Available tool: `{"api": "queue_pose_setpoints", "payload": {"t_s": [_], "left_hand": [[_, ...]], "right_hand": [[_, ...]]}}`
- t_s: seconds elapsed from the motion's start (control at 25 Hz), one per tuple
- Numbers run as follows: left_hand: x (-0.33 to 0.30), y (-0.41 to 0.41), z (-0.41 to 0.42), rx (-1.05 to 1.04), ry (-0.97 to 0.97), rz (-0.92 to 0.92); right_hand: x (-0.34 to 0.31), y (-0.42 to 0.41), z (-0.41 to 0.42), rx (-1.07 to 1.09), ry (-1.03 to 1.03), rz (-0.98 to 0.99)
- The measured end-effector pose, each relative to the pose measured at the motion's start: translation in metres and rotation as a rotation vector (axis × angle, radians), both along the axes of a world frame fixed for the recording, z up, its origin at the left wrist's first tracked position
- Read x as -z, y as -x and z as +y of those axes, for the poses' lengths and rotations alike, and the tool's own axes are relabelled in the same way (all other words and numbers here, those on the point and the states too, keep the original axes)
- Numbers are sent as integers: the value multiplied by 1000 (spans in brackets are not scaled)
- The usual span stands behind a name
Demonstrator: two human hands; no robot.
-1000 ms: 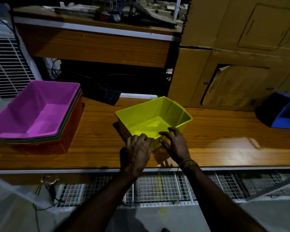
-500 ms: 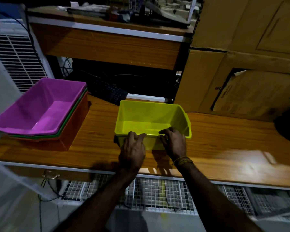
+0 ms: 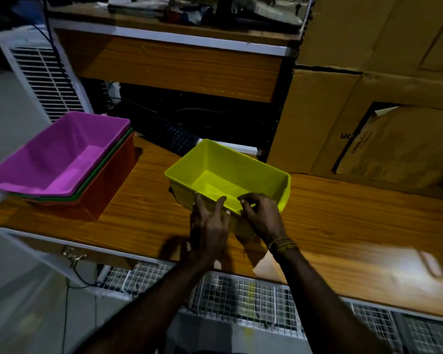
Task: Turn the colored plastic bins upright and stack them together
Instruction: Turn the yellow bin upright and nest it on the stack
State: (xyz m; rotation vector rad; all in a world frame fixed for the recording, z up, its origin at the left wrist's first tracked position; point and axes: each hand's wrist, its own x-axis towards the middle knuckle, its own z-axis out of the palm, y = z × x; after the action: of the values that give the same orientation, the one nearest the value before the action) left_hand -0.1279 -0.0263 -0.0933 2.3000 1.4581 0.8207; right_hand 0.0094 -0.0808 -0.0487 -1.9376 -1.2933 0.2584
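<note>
Now I am holding the yellow bin (image 3: pixel 230 180) by its near rim, my left hand (image 3: pixel 209 226) and right hand (image 3: pixel 262 221) both pinching it. It is sitting upright on the table (image 3: pixel 343 221), looking light, thin and slippery. The pink stack (image 3: pixel 62 159) is waiting off to my left hand's side.

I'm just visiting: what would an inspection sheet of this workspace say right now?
Surface: wooden table, glare patch at right.
Job's things: yellow bin upright, open side up; purple bin nested on top of the green bin and orange bin.
Clutter: nothing seen on the table.
Hands: left hand and right hand grip the yellow bin's near rim.
Cables: dark cables hang below the table's left edge.
Surroundings: cardboard boxes, shelf, white vent.
</note>
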Motion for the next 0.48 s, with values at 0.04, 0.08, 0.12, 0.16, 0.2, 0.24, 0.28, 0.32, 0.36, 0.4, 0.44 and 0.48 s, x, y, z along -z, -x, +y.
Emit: {"api": "queue_pose_setpoints", "payload": {"t_s": [0.04, 0.08, 0.12, 0.16, 0.2, 0.24, 0.28, 0.32, 0.36, 0.4, 0.44, 0.48], "left_hand": [[1, -6, -5, 6, 14, -17], [2, -10, -9, 14, 40, -25], [1, -14, -12, 19, 67, -33], [-1, -17, -13, 20, 82, -48], [-4, -18, -13, 16, 88, -68], [-10, -18, -12, 9, 105, -76], [-17, -16, -8, 3, 159, -58], [-25, -14, -5, -7, 233, -22], [-30, -10, 0, -22, 292, 15], [-34, -6, 6, -38, 319, 44], [-37, -2, 12, -47, 320, 62], [-39, 1, 17, -50, 307, 65]], "right_hand": [[-1, 0, 2, -25, -3, 50], [-1, 0, 2, -32, 1, 91], [0, -1, 2, -29, 5, 125], [1, -4, 2, -25, 7, 137], [2, -8, 1, -20, 8, 115], [4, -12, 0, -11, 12, 53], [5, -18, -1, 0, 17, -23], [6, -24, -2, 9, 19, -88], [5, -30, -4, 18, 20, -135], [4, -37, -5, 31, 26, -171], [4, -43, -6, 46, 37, -197], [3, -49, -8, 55, 49, -210]]}}
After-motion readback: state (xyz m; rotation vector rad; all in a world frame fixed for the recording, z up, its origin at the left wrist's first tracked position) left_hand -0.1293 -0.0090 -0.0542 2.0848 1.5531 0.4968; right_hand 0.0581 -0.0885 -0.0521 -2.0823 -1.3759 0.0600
